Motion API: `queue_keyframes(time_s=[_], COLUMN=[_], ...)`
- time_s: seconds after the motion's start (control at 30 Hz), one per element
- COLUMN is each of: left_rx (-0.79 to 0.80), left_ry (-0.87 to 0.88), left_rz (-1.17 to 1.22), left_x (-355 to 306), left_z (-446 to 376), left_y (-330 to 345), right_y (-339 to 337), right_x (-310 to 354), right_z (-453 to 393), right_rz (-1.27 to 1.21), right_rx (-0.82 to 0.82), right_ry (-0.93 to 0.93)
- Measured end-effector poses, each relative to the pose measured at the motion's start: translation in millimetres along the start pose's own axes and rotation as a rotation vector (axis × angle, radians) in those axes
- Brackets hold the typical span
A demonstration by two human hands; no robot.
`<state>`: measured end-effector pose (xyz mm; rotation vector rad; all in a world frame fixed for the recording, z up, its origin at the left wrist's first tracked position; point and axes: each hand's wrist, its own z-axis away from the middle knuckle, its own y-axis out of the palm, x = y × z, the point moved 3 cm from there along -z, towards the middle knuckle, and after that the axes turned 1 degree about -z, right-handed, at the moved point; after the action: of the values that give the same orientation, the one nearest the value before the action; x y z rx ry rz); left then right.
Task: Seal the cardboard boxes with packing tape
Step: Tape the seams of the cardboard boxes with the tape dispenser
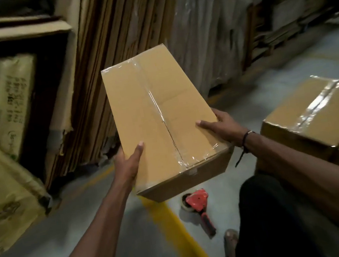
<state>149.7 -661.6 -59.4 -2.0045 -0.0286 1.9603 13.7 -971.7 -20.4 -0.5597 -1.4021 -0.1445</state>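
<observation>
A person holds a sealed cardboard box above a grey concrete floor at the centre of the frame, clear packing tape running along its top seam and folding over the near edge. The left hand clasps the box's lower-left side, thumb laid across the top face and fingers hidden beneath; the right hand clasps the lower-right side the same way, a dark cord bracelet at its wrist. The two hands sit well apart, one on each side of the box. Below the box, a red tape dispenser lies on the floor just right of a painted yellow line, near the person's dark-trousered knee. At the right edge of the frame rests a second taped box, its top seam glinting with tape. Flattened cardboard sheets lean upright across the upper centre, and pale wrapped bundles with printed markings fill the left side.
</observation>
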Motion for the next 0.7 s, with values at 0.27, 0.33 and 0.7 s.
queue_keyframes(time_s=[0.27, 0.33, 0.7], left_rx=[0.202, 0.261, 0.621], left_ry=[0.098, 0.139, 0.181], left_rz=[-0.049, -0.04, -0.037], left_x=[-91.2, -118.6, -206.0], left_z=[2.2, 10.9, 27.2], left_y=[86.8, 111.9, 299.9], right_y=[-127.3, -154.5, -304.8], right_x=[42.3, 43.3, 5.0], right_z=[72.5, 86.0, 141.4], right_rz=[0.067, 0.061, 0.024], right_rx=[-0.259, -0.329, -0.66], right_ry=[-0.053, -0.023, 0.091])
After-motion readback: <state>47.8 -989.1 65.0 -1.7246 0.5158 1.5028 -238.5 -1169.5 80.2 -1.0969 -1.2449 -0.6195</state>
